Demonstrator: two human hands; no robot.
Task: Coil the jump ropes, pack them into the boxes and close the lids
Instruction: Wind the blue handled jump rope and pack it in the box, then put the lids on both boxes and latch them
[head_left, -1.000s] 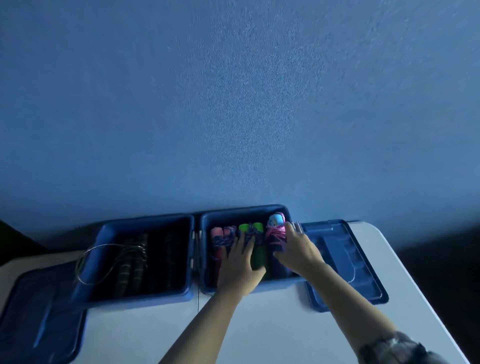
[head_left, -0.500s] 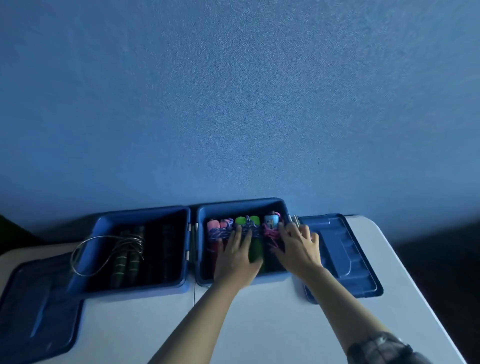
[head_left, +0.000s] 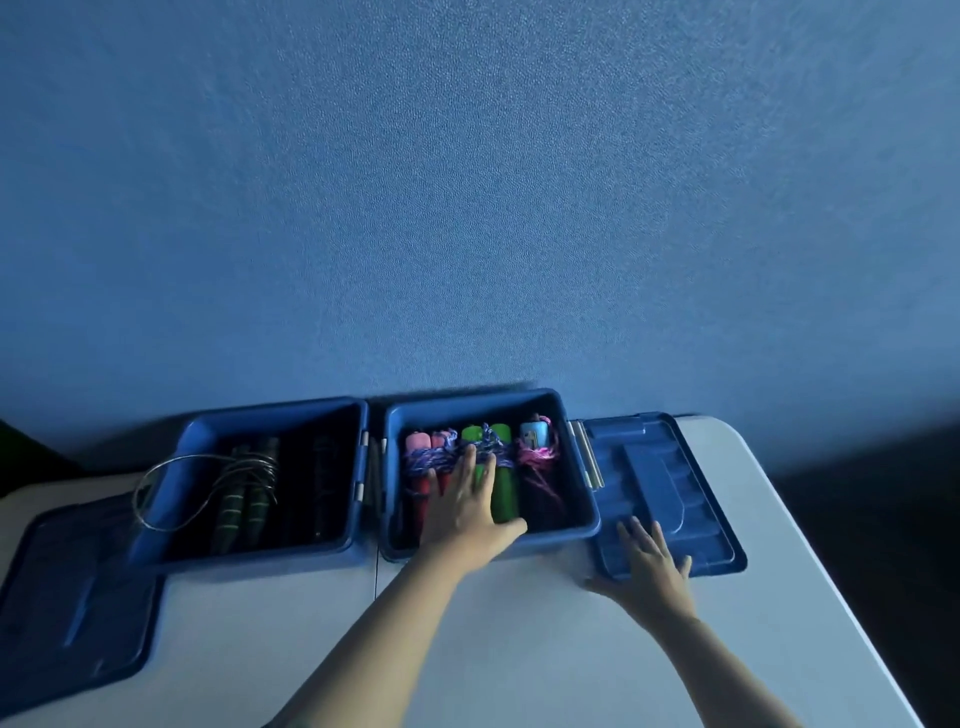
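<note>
Pressing flat with spread fingers, the left hand (head_left: 467, 512) keeps the coiled jump ropes (head_left: 480, 465) down inside the right box (head_left: 582, 519), likely so they clear the rim. The right hand (head_left: 649, 564) rests open-fingered on the opened lid (head_left: 670, 483) beside it, seemingly ready to swing it shut.

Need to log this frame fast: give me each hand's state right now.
Left hand: open, flat fingers pressing the coiled jump ropes in the right box.
Right hand: open, fingers resting flat on the lid, holding nothing.
</note>
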